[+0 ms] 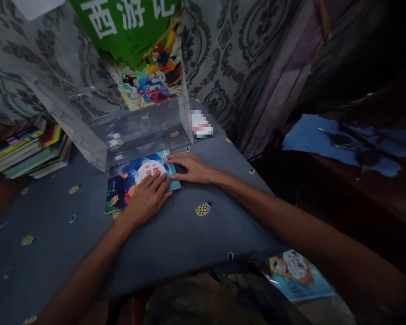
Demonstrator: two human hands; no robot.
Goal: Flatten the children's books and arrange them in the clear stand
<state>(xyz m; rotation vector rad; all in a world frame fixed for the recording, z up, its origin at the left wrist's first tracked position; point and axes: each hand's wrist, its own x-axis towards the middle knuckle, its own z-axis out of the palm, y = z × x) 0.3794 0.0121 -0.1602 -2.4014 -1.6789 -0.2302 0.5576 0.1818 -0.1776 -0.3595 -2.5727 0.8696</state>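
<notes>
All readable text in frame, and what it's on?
"西游记": green book; last character cut off at top.
"小鲤": blue book; rest blurred or under the left hand.
Too blurred: lower-right book, stacked books, pixelated white item.
Too small: little rectangular marks on tablecloth.

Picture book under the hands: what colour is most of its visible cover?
Picture book: mostly dark blue, best seen in the head view.

One head-worn camera looks forward and down from close above the bench [165, 248], with the hands [149, 194] near mid-dial and the wearer's lap [219, 300] at six o'clock.
</notes>
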